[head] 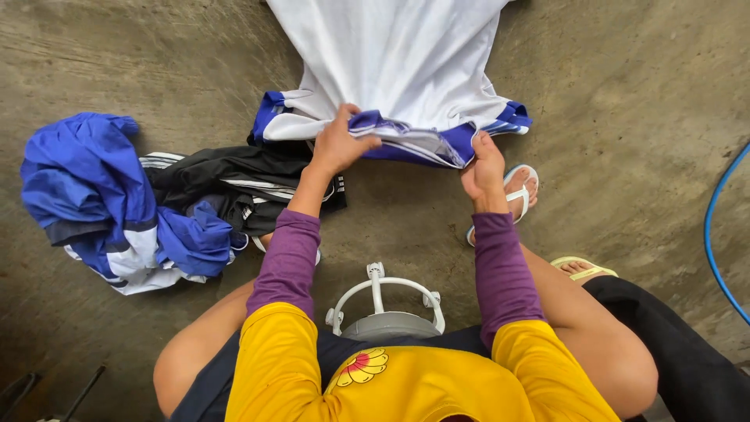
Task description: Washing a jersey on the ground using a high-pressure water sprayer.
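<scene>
Head view, both hands' fingers clamped on white shirt (391, 62) hem, left hand (337, 146), right hand (484, 170), shirt lengthwise away

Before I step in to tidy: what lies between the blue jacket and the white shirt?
In the head view, a black garment with white stripes lies between the blue jacket and the white shirt.

Soft even daylight, faint shadows, sharp focus, no glare, slight wide-angle bending at edges
</scene>
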